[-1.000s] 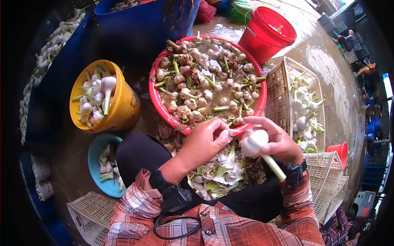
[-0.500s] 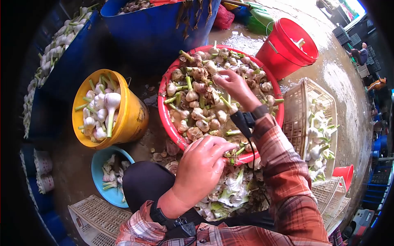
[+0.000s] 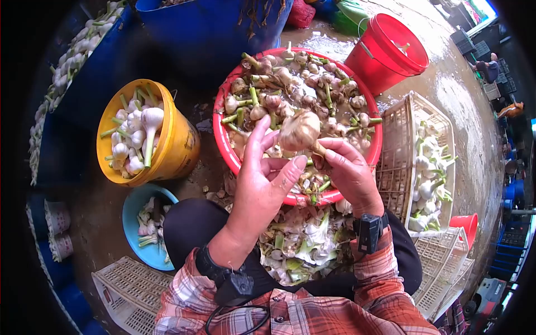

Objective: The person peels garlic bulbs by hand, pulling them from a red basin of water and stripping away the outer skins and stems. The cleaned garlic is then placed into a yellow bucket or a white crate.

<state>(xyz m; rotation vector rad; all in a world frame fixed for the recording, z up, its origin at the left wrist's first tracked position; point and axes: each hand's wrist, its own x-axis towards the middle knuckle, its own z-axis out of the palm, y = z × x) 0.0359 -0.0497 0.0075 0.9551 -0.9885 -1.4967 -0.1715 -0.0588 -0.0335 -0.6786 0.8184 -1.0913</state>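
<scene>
Floor (image 3: 463,125) is brown and wet, glaring white toward the upper right. Red tub (image 3: 221,125) sits on it ahead of the knees, full of dirty garlic in murky water. Held garlic bulb (image 3: 300,132) is above the tub's near half, stem down toward the right. Right hand (image 3: 355,176) has thumb and fingers pinched on that stem; left hand (image 3: 262,181) is spread wide just beside the bulb, contact can't be told. Peel pile (image 3: 304,237) lies between the legs. Left side: yellow bucket (image 3: 181,142) of cleaner garlic, blue basin (image 3: 132,223) with more, plastic crate (image 3: 131,282) below. Right side: red bucket (image 3: 375,61), white crate (image 3: 392,159) of pale garlic, stacked crates (image 3: 441,262) by a small red container (image 3: 468,226). Big blue bin (image 3: 212,47) behind the tub, cut off at top; its contents barely show. Far right: a seated person (image 3: 489,69) and an orange-clad figure (image 3: 511,110), both too small for detail. Lens edge goes black all round, clipping the garlic heap (image 3: 72,58) at far left. Hands hide part of the tub's near side; right fingertips are partly behind the stem.
</scene>
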